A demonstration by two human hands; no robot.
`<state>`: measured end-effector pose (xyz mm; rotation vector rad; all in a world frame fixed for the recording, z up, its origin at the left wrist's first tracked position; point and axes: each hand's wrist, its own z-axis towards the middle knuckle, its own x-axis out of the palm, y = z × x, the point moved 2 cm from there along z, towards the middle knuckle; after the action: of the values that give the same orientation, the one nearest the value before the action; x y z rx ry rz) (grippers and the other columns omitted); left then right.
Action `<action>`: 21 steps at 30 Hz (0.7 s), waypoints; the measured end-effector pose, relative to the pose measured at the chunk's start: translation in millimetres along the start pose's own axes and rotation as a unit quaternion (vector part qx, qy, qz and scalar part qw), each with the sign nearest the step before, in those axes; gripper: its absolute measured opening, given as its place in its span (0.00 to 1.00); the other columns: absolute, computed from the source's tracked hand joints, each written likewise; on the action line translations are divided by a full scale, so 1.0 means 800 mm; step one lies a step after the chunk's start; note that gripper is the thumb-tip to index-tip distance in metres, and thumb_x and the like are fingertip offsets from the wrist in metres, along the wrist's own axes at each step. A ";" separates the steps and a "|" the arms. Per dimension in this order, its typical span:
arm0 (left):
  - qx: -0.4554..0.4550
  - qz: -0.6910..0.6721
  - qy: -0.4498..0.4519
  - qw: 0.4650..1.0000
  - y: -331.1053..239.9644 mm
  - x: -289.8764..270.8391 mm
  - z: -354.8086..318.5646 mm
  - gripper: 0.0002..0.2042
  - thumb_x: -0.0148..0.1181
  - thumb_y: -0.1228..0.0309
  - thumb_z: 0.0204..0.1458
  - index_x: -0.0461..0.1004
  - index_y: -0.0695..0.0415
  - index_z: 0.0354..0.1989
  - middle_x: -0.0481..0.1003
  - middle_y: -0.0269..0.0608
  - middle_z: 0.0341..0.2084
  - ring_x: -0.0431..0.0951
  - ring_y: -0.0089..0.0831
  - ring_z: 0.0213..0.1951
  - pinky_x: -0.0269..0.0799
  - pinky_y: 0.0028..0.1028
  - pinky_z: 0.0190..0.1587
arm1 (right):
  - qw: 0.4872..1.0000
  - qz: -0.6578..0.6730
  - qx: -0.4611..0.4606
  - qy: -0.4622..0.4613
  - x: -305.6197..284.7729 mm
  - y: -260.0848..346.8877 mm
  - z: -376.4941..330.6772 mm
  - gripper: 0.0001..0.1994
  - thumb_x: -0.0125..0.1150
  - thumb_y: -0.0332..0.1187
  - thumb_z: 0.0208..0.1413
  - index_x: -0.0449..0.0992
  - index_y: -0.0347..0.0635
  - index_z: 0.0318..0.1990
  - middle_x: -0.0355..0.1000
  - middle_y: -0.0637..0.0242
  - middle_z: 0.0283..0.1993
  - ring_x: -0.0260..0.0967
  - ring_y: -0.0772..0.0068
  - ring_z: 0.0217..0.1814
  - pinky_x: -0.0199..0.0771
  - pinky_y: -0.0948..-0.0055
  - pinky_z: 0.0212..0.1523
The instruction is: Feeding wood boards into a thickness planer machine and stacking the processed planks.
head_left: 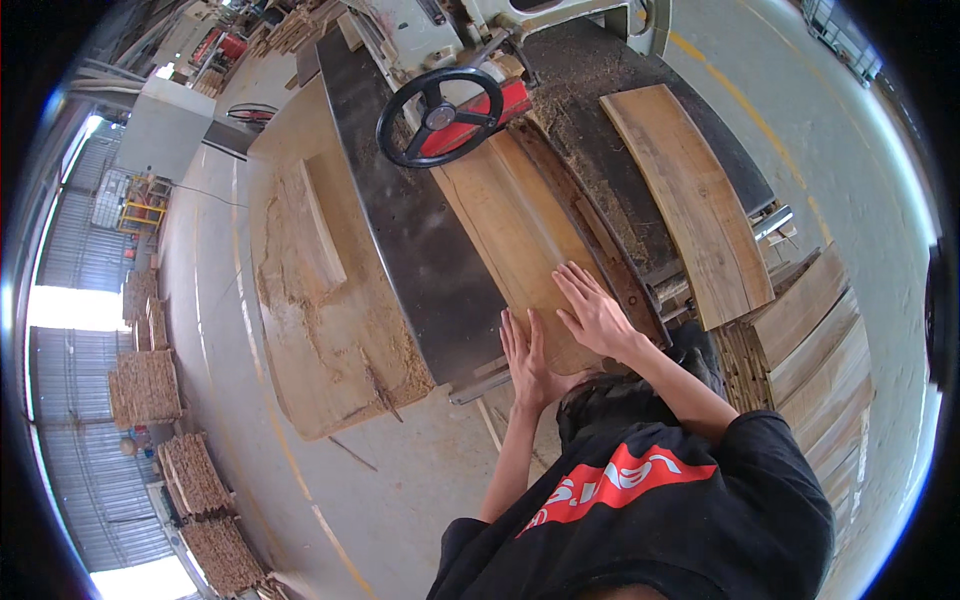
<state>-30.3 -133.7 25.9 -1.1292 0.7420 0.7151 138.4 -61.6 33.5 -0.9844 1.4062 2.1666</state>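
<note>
A wide wooden plank [515, 220] lies on the machine's dark table, its far end running in under a black handwheel [440, 117] and a red guard [478, 118]. My left hand [533, 362] rests on the plank's near left part, fingers stretched out. Slightly farther and to the right, my right hand [598, 315] lies flat on the same plank with its fingers spread. Neither hand grips anything. The plank's near end is partly hidden by my hands and body. Along the plank's right side runs a rusty brown rail [600, 225].
Another wide board [692, 200] lies on the sawdust-strewn table [590, 60] at right. Stacked boards [815, 340] stand beside me at right. At left, a wooden side table [330, 370] bears a narrow strip [320, 225] and sawdust. Several wood stacks [145, 388] line the far left.
</note>
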 end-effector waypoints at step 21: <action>-0.016 0.099 0.011 0.995 0.110 -0.012 0.208 0.71 0.76 0.29 0.25 0.51 0.63 0.77 0.53 0.73 0.72 0.42 0.59 0.78 0.32 0.70 0.72 | 1.000 0.011 0.020 -0.006 0.006 0.004 0.025 0.33 0.60 0.29 0.62 0.56 0.31 0.74 0.57 0.45 0.77 0.52 0.46 0.80 0.53 0.53 0.78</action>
<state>-81.7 47.6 29.6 -1.1025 0.8722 0.8860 126.2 -45.3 37.1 -0.9443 1.4555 2.1471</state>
